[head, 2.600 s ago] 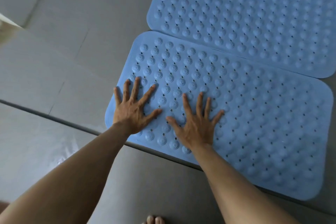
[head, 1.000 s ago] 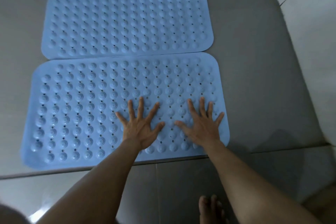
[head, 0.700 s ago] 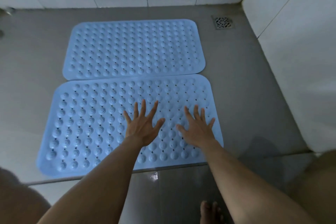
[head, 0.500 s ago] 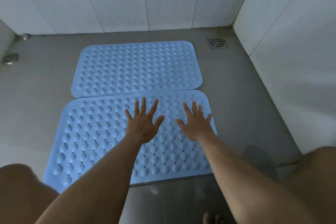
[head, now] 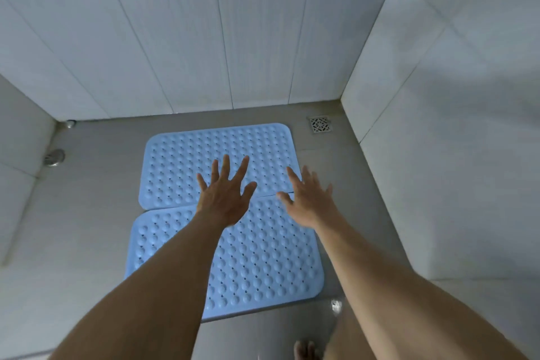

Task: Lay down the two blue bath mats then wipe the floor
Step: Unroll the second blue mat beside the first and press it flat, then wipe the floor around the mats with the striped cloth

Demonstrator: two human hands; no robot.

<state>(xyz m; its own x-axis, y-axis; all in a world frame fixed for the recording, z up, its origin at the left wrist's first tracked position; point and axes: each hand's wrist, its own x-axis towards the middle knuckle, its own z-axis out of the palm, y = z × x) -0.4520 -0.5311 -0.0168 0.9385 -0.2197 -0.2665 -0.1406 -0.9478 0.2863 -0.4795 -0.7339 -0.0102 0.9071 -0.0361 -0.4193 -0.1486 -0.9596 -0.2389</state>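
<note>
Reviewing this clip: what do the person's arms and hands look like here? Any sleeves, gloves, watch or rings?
Both arms are bare along all of their visible length, with no sleeves. The left hand and right hand are ungloved, with no watch, bracelet or rings visible. The right hand is slightly motion-blurred, so small details there can't be confirmed.

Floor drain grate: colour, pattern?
Floor drain grate: pale silvery metal, square, geometric lattice cut-outs. Head view only.

Far mat (head: 204, 161) apparently abutting near mat (head: 263, 257); drain (head: 320, 125) far-right.
</note>
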